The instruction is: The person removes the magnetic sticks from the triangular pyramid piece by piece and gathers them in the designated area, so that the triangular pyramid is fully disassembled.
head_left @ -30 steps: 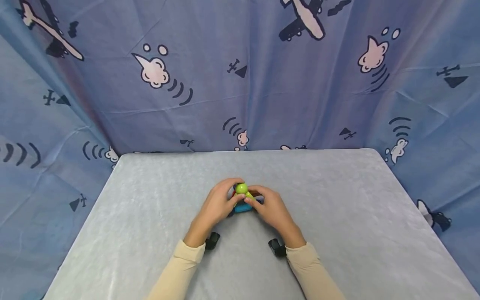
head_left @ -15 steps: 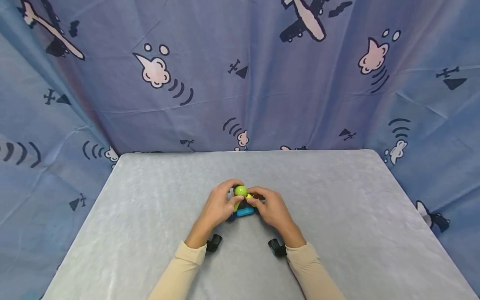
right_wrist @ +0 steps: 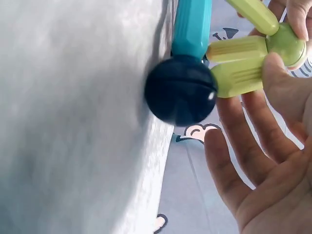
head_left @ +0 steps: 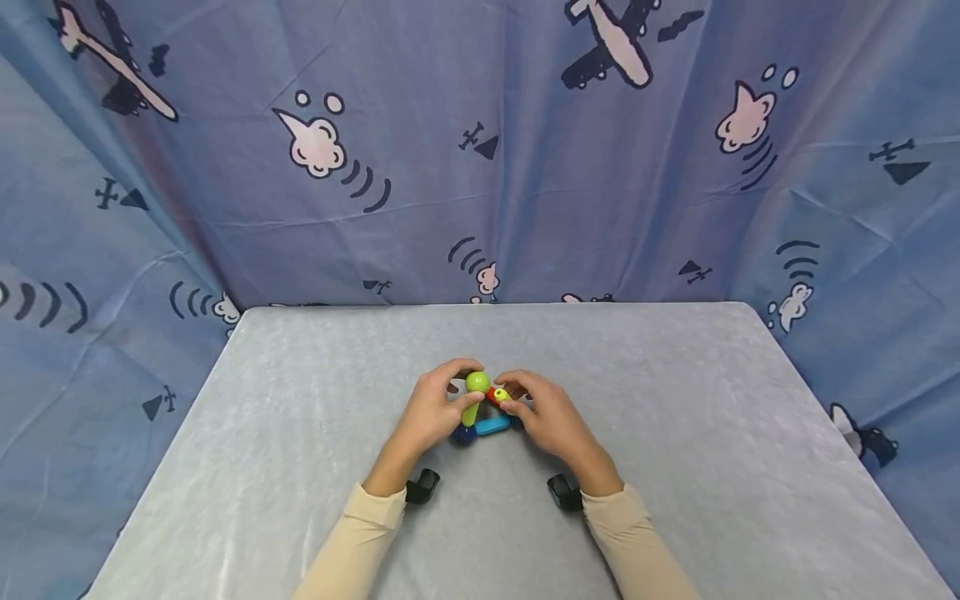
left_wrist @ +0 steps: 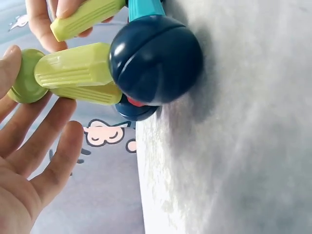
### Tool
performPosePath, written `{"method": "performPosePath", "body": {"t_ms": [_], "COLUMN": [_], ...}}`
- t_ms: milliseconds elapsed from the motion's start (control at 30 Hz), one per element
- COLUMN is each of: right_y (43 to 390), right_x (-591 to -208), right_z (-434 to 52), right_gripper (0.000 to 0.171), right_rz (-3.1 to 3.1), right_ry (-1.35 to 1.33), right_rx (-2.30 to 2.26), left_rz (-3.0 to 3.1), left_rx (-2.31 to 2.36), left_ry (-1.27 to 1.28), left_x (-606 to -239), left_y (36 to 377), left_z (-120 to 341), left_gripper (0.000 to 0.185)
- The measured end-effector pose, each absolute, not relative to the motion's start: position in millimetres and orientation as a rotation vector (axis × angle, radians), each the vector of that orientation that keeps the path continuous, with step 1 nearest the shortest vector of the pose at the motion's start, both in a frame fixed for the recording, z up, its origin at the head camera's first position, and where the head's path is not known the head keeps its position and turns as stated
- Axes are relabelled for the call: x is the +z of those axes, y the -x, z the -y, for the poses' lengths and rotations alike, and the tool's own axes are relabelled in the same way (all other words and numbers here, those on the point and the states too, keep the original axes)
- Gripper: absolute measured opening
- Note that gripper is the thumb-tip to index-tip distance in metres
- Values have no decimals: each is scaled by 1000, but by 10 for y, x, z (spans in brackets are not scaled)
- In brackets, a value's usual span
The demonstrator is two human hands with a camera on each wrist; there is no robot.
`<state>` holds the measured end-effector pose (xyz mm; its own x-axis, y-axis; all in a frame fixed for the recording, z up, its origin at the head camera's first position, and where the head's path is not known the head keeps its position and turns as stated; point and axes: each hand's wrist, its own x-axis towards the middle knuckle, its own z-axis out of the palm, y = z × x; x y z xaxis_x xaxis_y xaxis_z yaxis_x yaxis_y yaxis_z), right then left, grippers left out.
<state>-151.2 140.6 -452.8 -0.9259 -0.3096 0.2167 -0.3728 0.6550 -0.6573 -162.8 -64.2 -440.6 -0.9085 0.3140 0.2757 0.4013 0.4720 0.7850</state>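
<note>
A small toy frame of rods and balls stands on the grey table [head_left: 675,400]. A green ball [head_left: 477,382] tops it, with a green rod [head_left: 471,410] slanting down to a dark blue ball [head_left: 462,434] and a teal rod [head_left: 492,426] lying along the base. My left hand [head_left: 463,387] curls round the green ball [left_wrist: 24,75], thumb touching it. My right hand [head_left: 512,393] pinches a yellow-green rod [head_left: 501,394] beside a red rod [head_left: 491,392]. The wrist views show the dark blue ball [left_wrist: 156,58] [right_wrist: 180,90] resting on the table. The frame's far side is hidden.
Blue curtains printed with planes and clouds [head_left: 525,167] hang behind and beside the table. A black wrist camera mount [head_left: 422,486] sits under my left wrist, and another [head_left: 564,493] under my right wrist. The table's rounded back corners lie near the curtain.
Both hands have eased slightly apart and back, so the dark blue ball, the teal rod and the red rod now show more. The green ball has stayed in place.
</note>
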Motion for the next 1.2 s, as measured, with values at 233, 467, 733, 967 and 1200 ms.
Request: {"method": "performPosePath", "body": {"t_ms": [233,467,733,967,1200], "right_y": [1482,1499,1480,1480,1490], "right_x": [-4442,-4307,-4244,-4230,-4267], "right_z": [-1532,-1691,-1871,-1936,-1961], "right_gripper": [30,24,25,24,22], "right_rz": [2803,2856,2889,2938,2940], "right_ry": [-700,-792,-799,-802,-811], "right_rx": [890,676,553,478,419], "left_rz": [2696,2741,2758,2780,2792], "left_rx": [-1370,-1318,-1295,-1257,-1192], "left_ry": [628,603,588,571,539], "left_x": [-4365,-4354,-4356,-4369,-4359], "left_y": [1605,1587,1583,1573,1561], "left_z": [739,829,923,1008,1125], "left_gripper": [35,35,36,36,36]}}
